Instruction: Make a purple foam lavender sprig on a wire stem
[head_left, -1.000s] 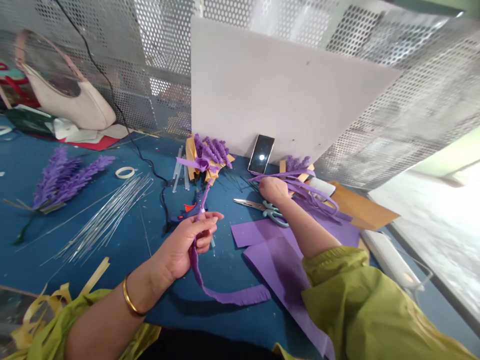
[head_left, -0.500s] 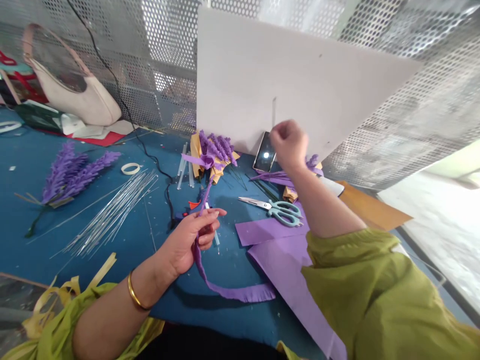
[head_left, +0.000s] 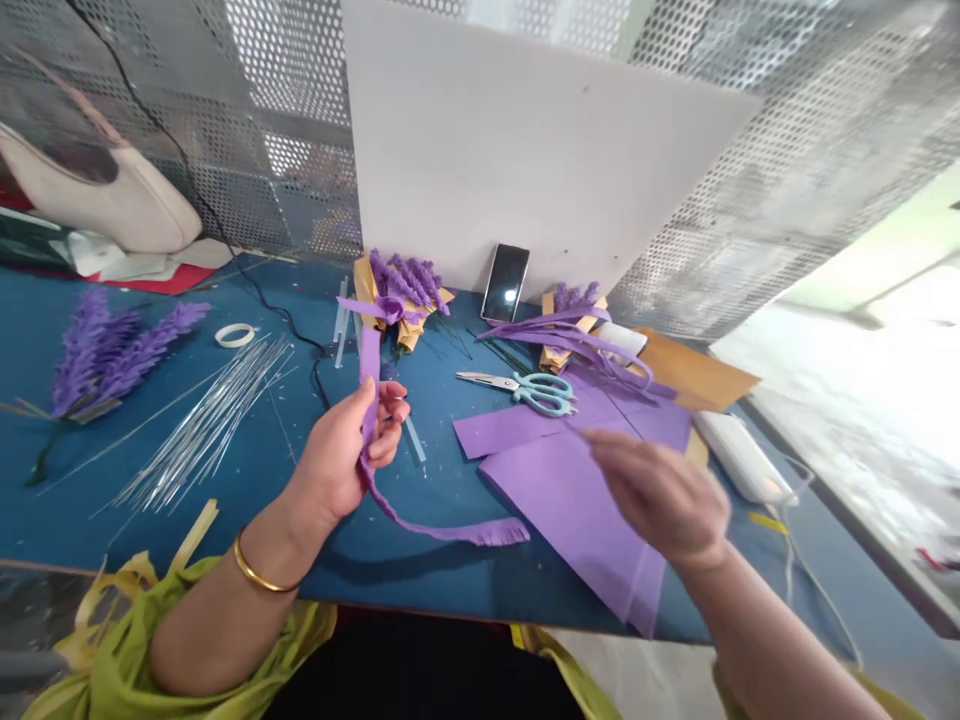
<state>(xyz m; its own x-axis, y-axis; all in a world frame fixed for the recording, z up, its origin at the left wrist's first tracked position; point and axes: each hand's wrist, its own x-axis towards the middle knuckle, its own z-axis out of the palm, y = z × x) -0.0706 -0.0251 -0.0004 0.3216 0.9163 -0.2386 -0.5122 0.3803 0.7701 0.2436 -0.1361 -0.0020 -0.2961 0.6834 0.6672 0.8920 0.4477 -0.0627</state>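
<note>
A long purple paper strip (head_left: 450,530) runs through the closed fingers of my left hand (head_left: 349,450). Its upper end stands up above my thumb, and its fringed tail lies to the right over the blue table. My right hand (head_left: 660,495) is blurred over the purple sheets (head_left: 547,490), fingers pinched together; whatever they hold, if anything, is too small and smeared to name. Teal-handled scissors (head_left: 546,393) lie just beyond the sheets, open side pointing left.
Purple flower bunches in tan paper (head_left: 409,290) stand at the back beside a phone (head_left: 506,283). Left are wires (head_left: 210,425), a tape roll (head_left: 235,335) and lavender stems (head_left: 112,350). A white power bank (head_left: 742,455) with cable sits right.
My right hand has come down from near the phone to above the purple sheets. The strip's upper part now shows wide and flat above my left thumb. The whole view has shifted.
</note>
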